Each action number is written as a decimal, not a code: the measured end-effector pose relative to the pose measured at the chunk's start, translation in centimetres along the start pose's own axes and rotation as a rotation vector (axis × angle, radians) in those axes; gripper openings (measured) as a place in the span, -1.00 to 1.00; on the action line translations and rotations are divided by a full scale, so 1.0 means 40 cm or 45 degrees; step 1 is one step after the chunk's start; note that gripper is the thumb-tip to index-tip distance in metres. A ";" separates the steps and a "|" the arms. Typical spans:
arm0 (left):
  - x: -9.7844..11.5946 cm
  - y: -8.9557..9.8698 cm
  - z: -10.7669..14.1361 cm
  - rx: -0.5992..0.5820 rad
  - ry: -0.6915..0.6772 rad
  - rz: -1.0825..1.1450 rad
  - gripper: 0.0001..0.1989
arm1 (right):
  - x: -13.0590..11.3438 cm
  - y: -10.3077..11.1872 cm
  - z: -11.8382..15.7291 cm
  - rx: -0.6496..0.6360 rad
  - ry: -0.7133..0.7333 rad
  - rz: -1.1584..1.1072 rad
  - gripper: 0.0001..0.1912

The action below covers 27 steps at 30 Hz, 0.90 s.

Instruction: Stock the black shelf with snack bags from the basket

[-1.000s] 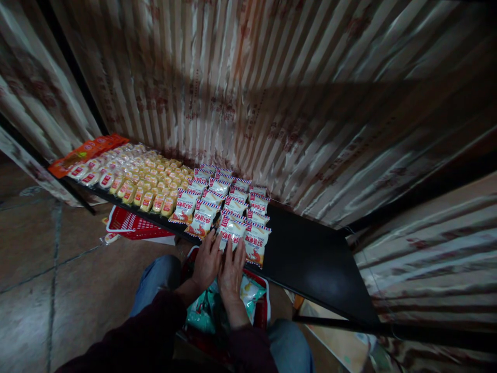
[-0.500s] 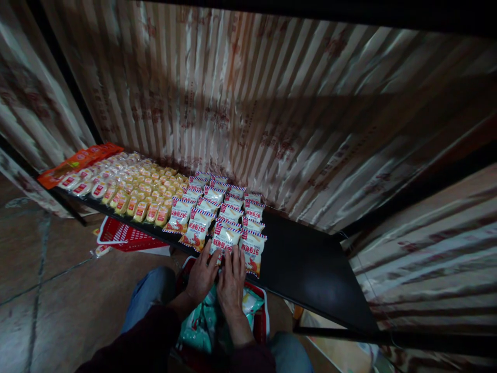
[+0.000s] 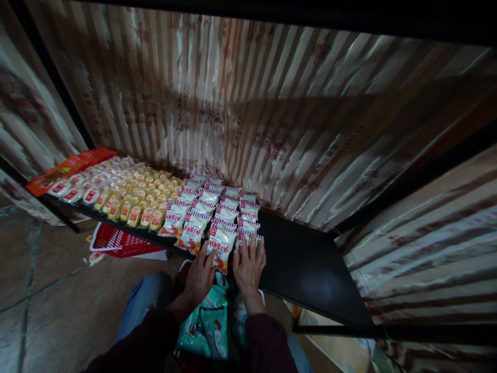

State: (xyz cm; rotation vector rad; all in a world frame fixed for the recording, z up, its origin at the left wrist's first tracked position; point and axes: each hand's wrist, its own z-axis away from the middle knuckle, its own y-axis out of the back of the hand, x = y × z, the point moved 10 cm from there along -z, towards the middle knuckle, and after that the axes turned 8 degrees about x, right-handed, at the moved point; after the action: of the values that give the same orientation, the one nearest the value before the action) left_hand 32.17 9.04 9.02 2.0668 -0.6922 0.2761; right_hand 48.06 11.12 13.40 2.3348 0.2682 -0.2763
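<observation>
Rows of white snack bags (image 3: 221,246) with red lettering stand on the black shelf (image 3: 310,269). My left hand (image 3: 201,274) rests against the lower left side of a front bag, fingers stretched forward. On the rightmost front snack bag (image 3: 244,239) lies my right hand (image 3: 249,264), its fingers spread over the bag's face and hiding most of it. Neither hand is closed around a bag. Green plastic packages (image 3: 205,326) sit below my hands, between my knees.
Left of the bags are rows of small wrapped cakes (image 3: 135,191) and an orange packet (image 3: 70,168). A red basket (image 3: 120,241) stands on the floor under the shelf. Striped sheeting (image 3: 240,114) hangs behind, and a dark bar (image 3: 295,23) crosses overhead.
My right hand has moved right, from the second front bag from the right to the rightmost one. My left hand stays near the same bag. The view has shifted slightly.
</observation>
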 end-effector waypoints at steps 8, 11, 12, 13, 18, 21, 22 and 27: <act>0.001 -0.010 -0.002 0.069 -0.010 0.012 -0.50 | 0.017 -0.035 0.011 0.004 0.010 0.020 -0.49; 0.012 -0.013 -0.008 0.081 -0.031 0.007 -0.50 | 0.020 -0.040 0.012 0.013 0.007 -0.004 -0.51; 0.016 -0.013 -0.011 0.087 -0.037 0.004 -0.50 | 0.020 -0.040 0.012 0.017 0.004 -0.007 -0.51; 0.018 -0.014 -0.014 0.094 -0.043 0.002 -0.50 | 0.020 -0.040 0.012 0.021 0.003 -0.004 -0.52; 0.012 -0.018 -0.030 0.155 -0.052 0.012 -0.49 | 0.017 -0.039 0.014 0.049 0.030 0.056 -0.53; 0.011 -0.023 -0.036 0.173 -0.062 0.031 -0.48 | 0.016 -0.040 0.018 0.067 0.057 0.094 -0.54; 0.013 -0.022 -0.037 0.181 -0.066 0.043 -0.48 | 0.015 -0.040 0.019 0.077 0.065 0.107 -0.55; 0.037 -0.005 -0.046 0.241 -0.089 0.102 -0.49 | 0.011 -0.035 0.019 0.105 0.088 0.141 -0.55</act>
State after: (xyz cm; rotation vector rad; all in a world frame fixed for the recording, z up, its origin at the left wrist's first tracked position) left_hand 33.63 10.09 10.56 2.2397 -0.8201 0.3265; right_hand 48.00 11.59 11.81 2.4344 0.1631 -0.1549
